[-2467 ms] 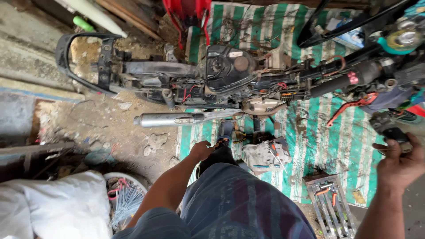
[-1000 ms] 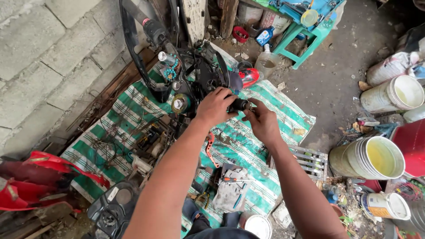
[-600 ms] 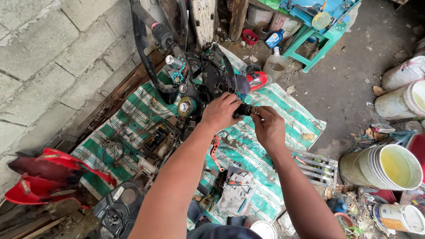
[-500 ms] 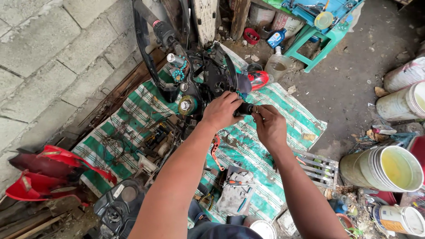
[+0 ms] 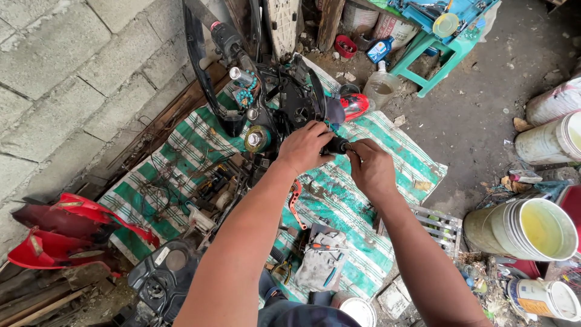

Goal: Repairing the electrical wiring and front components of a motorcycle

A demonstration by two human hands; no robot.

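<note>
As both hands meet, left hand (image 5: 304, 147) and right hand (image 5: 370, 168) fingers gripping black handlebar grip (image 5: 336, 145) — above striped tarp (image 5: 393, 151).

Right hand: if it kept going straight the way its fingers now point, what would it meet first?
The right hand points up-left, its fingertips already at the black handlebar grip that the left hand also holds. It would press into that grip first, then probably the left hand's fingers; depth is hard to judge.
</note>
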